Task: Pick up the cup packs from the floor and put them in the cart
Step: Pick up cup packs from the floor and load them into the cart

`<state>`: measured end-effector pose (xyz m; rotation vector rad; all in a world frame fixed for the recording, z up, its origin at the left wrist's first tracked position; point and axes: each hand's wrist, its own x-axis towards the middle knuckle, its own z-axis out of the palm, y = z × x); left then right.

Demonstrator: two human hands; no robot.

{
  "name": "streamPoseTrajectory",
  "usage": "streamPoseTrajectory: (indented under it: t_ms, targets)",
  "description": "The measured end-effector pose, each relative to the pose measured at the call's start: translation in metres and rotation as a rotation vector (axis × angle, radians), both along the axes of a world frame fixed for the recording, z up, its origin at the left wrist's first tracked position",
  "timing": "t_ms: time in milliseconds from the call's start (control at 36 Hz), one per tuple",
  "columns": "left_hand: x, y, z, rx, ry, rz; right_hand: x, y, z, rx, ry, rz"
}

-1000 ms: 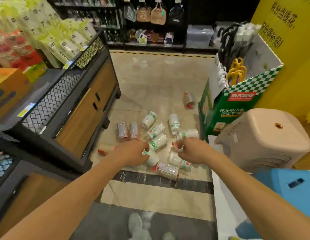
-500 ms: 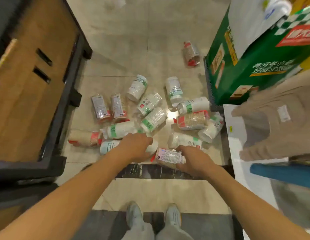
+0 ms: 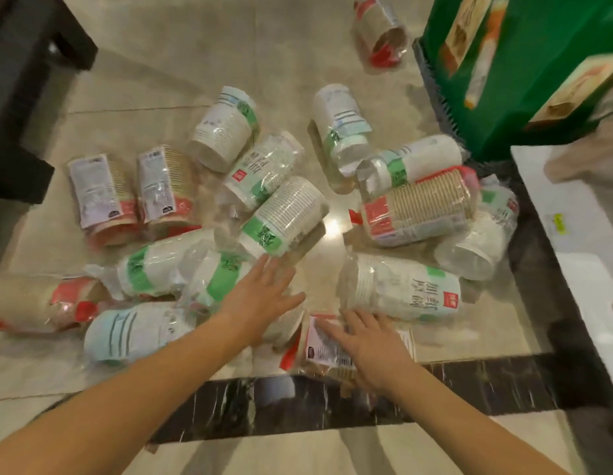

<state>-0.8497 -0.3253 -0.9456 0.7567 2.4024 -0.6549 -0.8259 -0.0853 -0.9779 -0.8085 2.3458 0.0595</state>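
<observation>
Several plastic-wrapped cup packs lie scattered on the tiled floor. My left hand (image 3: 263,299) is spread flat, fingers apart, over a white pack with a green band (image 3: 212,286) and above a pale blue-striped pack (image 3: 133,330). My right hand (image 3: 370,341) lies with fingers apart on a brown pack with a red and white label (image 3: 325,351), just below a white pack with dark lettering (image 3: 404,289). Neither hand has closed around a pack. A brown ribbed pack with a red label (image 3: 421,207) lies further right. No cart is in view.
A green display box (image 3: 524,63) stands at the upper right on a dark base. A white board (image 3: 579,241) lies along the right edge. Dark shelf feet (image 3: 20,108) stand at the left. A black marble strip (image 3: 332,399) crosses the floor under my wrists.
My head has dropped much closer to the floor, so the packs fill the view. Both hands have opened flat over the nearest packs.
</observation>
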Motion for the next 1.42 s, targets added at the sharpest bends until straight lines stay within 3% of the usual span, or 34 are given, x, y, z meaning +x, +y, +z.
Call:
streamPoseTrajectory:
  t_ms: [83,250,417,639,778,889,1028,1139,1417]
  targets:
    - [-0.004,-0.008,-0.027,-0.111,0.031,-0.019,0.001,0.004,-0.028,-0.001,0.025,-0.008]
    - [-0.001,-0.021,-0.030,0.034,0.098,0.025,0.005,0.006,-0.038,-0.122,0.076,-0.136]
    - [0.016,-0.047,0.040,0.335,0.172,0.426,0.010,0.009,0.028,-0.193,-0.045,-0.349]
    - [0.065,-0.088,0.236,0.945,0.205,1.187,0.006,-0.017,0.242,-0.527,-0.108,-0.597]
    - [0.099,-0.109,0.404,1.314,0.288,1.435,-0.001,-0.057,0.418,-0.716,-0.091,-0.604]
    - [0.129,-0.127,0.543,1.493,0.365,1.519,-0.001,-0.094,0.558,-0.783,-0.073,-0.583]
    - [0.179,-0.149,0.684,1.587,0.538,1.545,0.004,-0.140,0.702,-0.861,-0.097,-0.472]
    - [0.229,-0.160,0.764,1.577,0.741,1.579,0.016,-0.173,0.778,-0.952,-0.074,-0.342]
    - [0.357,-0.131,0.846,1.439,1.319,1.736,0.066,-0.240,0.862,-1.125,-0.121,0.078]
